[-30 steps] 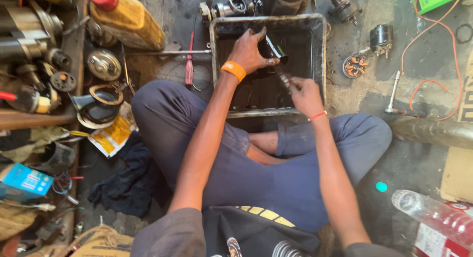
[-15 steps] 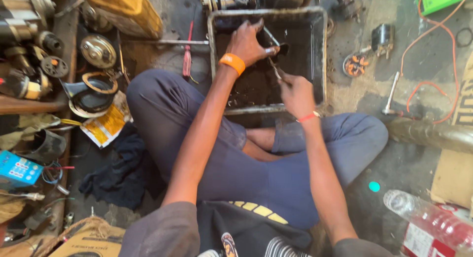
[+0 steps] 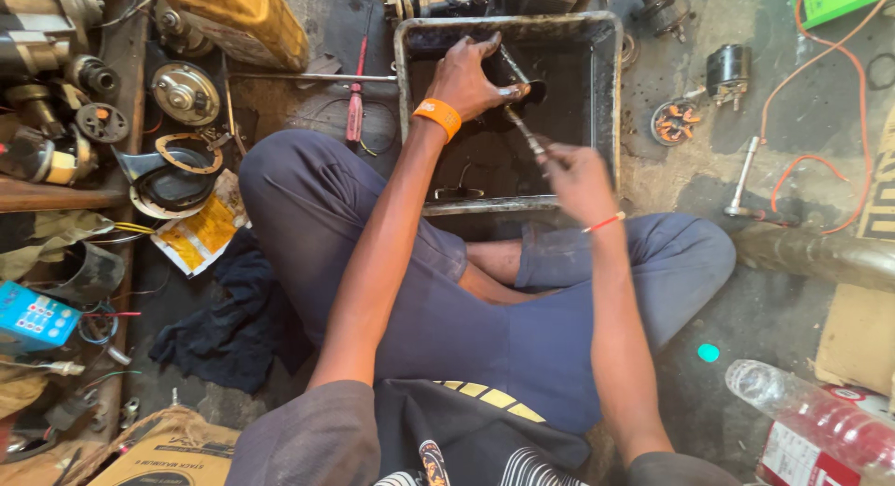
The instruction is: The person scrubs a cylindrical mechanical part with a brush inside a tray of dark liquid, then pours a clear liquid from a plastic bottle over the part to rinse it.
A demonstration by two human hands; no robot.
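The right hand (image 3: 576, 177) is drawing back, blurred, pinching a thin brush (image 3: 522, 134); the left hand (image 3: 471, 76) is clamping a small, oily, slippery metal part (image 3: 524, 87) over the tray (image 3: 611, 95).

Over the dark metal tray (image 3: 606, 95), the left hand (image 3: 471, 76) gripped a small dark part (image 3: 531, 90) while the right hand (image 3: 578, 174) held a thin tool (image 3: 522, 132) against it. A red screwdriver (image 3: 355, 109) lay just left of the tray.
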